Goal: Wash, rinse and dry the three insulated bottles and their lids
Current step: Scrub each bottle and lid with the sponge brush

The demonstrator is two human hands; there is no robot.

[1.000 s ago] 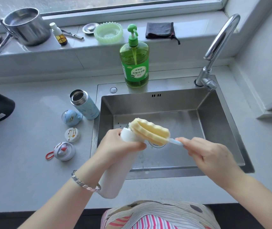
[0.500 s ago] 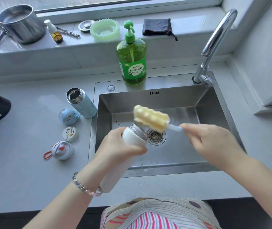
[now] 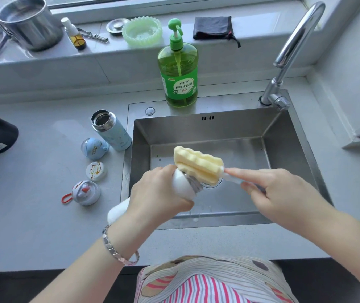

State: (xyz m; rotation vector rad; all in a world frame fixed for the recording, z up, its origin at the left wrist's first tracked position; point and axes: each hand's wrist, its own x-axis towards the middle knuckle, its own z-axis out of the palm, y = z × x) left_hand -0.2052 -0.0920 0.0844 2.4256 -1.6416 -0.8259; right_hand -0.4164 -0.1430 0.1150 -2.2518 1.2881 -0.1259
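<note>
A white bottle [image 3: 181,184] held over the sink [image 3: 196,132]
The left hand [image 3: 157,197] grips its smooth white body, tilted, steel threaded neck bared; the right hand [image 3: 279,193] pinches the handle of a ribbed yellow sponge brush [image 3: 198,164] at that neck.

Quick count: two insulated bottles, a white bottle [image 3: 183,185] over the sink [image 3: 196,130] and a blue bottle [image 3: 117,133] just left of it. Three lids left of the sink too: blue lid [image 3: 95,148], white lid [image 3: 96,171], grey lid [image 3: 86,192]. One yellow sponge brush [image 3: 197,164] over the sink, one green dish soap bottle [image 3: 179,68] behind it, one faucet [image 3: 292,44] at its back right corner.
</note>
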